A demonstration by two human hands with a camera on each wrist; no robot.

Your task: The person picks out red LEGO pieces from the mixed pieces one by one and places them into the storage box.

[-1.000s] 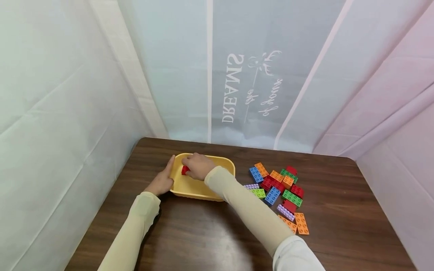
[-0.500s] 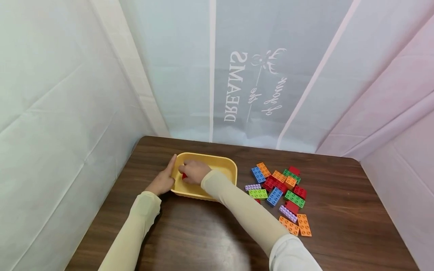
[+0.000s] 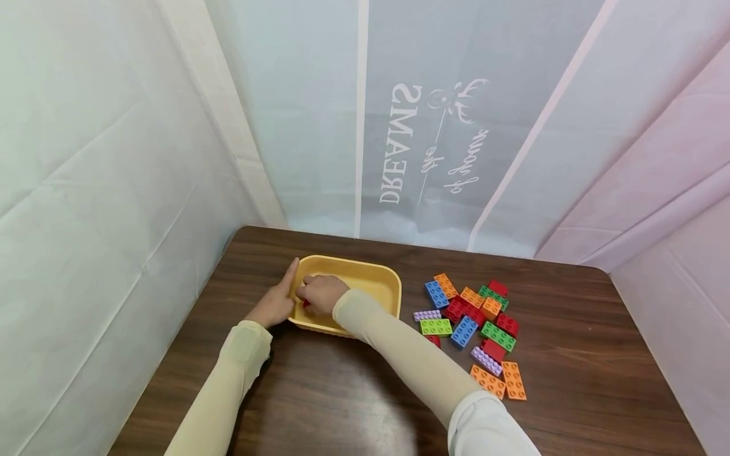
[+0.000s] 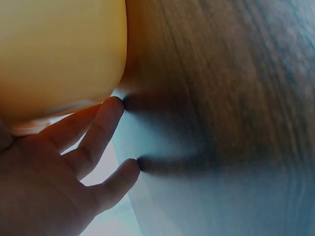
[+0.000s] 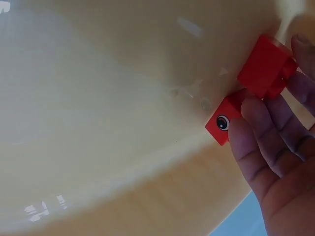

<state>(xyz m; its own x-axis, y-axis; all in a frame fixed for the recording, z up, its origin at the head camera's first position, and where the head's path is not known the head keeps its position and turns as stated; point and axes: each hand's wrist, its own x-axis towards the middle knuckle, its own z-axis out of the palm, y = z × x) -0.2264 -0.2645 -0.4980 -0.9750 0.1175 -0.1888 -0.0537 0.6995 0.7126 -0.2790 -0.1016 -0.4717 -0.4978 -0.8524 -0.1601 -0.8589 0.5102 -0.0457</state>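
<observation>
Brown table (image 3: pixel 582 354) bears bricks (image 3: pixel 464 332) beside yellow tray (image 3: pixel 367 278)

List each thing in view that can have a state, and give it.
Left hand: index finger straight, at the tray
Right hand: in the tray, fingers curled at the plain brick
Plain brick: partly hidden
Eye brick: in the tray, partly covered
Tray: upright, on the table
Other bricks: scattered

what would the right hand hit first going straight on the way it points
Beyond the red bricks it touches, the right hand would probably meet the left end wall of the yellow tray; the gap is unclear.
</observation>
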